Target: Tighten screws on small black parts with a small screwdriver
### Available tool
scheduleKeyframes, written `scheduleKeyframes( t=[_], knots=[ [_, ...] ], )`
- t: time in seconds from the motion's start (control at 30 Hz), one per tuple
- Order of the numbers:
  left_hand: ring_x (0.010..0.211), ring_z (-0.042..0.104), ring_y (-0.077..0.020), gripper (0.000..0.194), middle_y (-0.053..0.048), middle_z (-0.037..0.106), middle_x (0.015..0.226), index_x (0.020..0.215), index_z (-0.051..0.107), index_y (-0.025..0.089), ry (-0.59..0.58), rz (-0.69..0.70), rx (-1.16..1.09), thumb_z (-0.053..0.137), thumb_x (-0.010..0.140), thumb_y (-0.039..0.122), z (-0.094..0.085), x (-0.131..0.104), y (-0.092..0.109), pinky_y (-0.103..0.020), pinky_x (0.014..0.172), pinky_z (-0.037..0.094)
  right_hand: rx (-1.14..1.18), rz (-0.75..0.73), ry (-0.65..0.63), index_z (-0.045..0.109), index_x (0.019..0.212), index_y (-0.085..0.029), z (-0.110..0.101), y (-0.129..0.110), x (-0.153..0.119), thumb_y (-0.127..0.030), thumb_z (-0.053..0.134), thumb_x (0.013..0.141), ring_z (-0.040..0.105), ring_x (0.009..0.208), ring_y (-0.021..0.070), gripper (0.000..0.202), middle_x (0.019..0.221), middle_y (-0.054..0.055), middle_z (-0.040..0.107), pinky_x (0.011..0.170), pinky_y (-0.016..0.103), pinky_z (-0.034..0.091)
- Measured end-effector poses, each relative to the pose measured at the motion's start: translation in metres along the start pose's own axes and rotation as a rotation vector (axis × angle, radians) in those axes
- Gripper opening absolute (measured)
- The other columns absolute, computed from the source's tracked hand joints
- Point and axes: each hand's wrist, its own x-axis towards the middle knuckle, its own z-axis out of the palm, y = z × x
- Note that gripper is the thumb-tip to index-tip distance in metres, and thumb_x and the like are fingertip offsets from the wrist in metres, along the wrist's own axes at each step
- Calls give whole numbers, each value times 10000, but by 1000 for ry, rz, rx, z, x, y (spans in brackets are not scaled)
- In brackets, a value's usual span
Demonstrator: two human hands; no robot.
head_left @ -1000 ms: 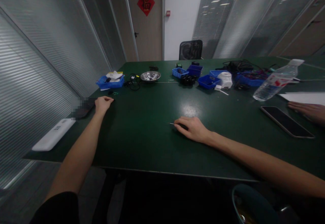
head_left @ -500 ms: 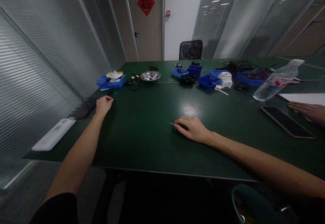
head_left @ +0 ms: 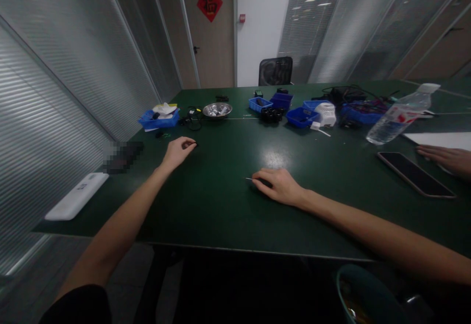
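Observation:
My left hand [head_left: 179, 151] is over the left part of the green table [head_left: 217, 206], thumb and fingers pinched together. A tiny dark piece shows at its fingertips, too small to name. My right hand [head_left: 277, 186] rests on the table near the middle, its fingers closed on a thin, light-coloured pointed tool [head_left: 248, 179] that sticks out to the left. Most of that tool is hidden inside the hand. Beyond my left hand lie a small dark item [head_left: 159, 135] and a coiled black cable [head_left: 192, 119].
At the back stand a metal bowl [head_left: 217, 110], blue trays [head_left: 302, 117] and a white device [head_left: 326, 114]. On the right are a water bottle [head_left: 399, 116], a phone [head_left: 415, 174] and another person's hand [head_left: 447, 159]. A white case [head_left: 77, 196] lies left; a bin [head_left: 364, 294] stands below the table edge.
My left hand has moved right, away from the dark object at the left edge, still pinched. My right hand and the thin tool have stayed in place.

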Motion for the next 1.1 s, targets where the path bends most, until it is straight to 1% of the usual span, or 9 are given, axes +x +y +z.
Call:
scheduleKeyframes(
  t=[0.1, 0.2, 0.27, 0.37, 0.47, 0.57, 0.77, 0.9, 1.1],
  knots=[
    [914, 665, -206, 294, -82, 747, 1090, 1151, 765, 190, -180, 125, -135, 667, 975, 405, 22, -12, 48, -326, 790, 508, -7, 3, -4, 714, 1158, -179, 0, 0, 0, -362, 496, 1099, 703, 819, 170, 291, 1030, 65, 749, 736, 295, 507],
    [903, 642, -185, 283, -76, 726, 1114, 1163, 757, 198, -325, 242, -242, 651, 1002, 405, 35, -27, 92, -307, 768, 494, -11, 6, -11, 713, 1168, -182, 0, 1, 0, -361, 498, 1098, 697, 820, 171, 288, 1026, 65, 746, 727, 291, 496],
    [881, 627, -176, 286, -70, 712, 1093, 1160, 752, 197, -410, 305, -279, 644, 1012, 417, 40, -37, 115, -298, 753, 480, -12, 4, -13, 713, 1179, -184, 0, 1, 0, -358, 498, 1097, 691, 806, 169, 289, 1026, 67, 746, 713, 287, 485],
    [807, 593, -156, 286, -53, 682, 1014, 1157, 742, 192, -512, 371, -300, 642, 1017, 421, 44, -50, 136, -287, 720, 455, -20, 5, 0, 719, 1172, -183, -1, 2, 1, -364, 501, 1093, 674, 765, 162, 295, 983, 65, 740, 688, 279, 464],
    [759, 562, -145, 275, -36, 648, 950, 1154, 733, 188, -595, 408, -308, 657, 1009, 409, 47, -56, 145, -279, 695, 435, -21, -3, -9, 722, 1148, -180, -1, 2, 1, -358, 506, 1087, 664, 756, 160, 286, 954, 62, 733, 676, 272, 450],
    [758, 553, -143, 246, -30, 631, 937, 1133, 726, 184, -636, 426, -314, 668, 1000, 382, 50, -58, 147, -279, 706, 434, -12, -19, -19, 725, 1110, -180, -2, 1, 1, -353, 512, 1079, 654, 736, 153, 276, 934, 56, 726, 663, 268, 435],
    [836, 578, -167, 227, -52, 642, 1012, 1145, 711, 191, -631, 462, -323, 678, 978, 341, 50, -57, 145, -302, 781, 467, -10, -41, -41, 734, 1086, -184, -2, 1, 0, -325, 534, 1053, 635, 703, 143, 247, 911, 45, 719, 645, 267, 409],
    [939, 594, -195, 223, -71, 650, 1076, 1146, 701, 191, -643, 471, -339, 682, 956, 308, 47, -56, 143, -318, 833, 486, -8, -38, -45, 738, 1056, -186, -1, 1, 0, -316, 543, 1041, 621, 683, 137, 235, 887, 40, 714, 634, 266, 396],
    [953, 588, -201, 193, -68, 647, 1049, 1128, 703, 192, -649, 482, -355, 656, 965, 286, 46, -55, 143, -330, 845, 489, 7, -33, -40, 737, 1069, -191, -3, 0, 0, -323, 530, 1050, 634, 704, 140, 247, 907, 41, 719, 645, 264, 414]
  ],
)
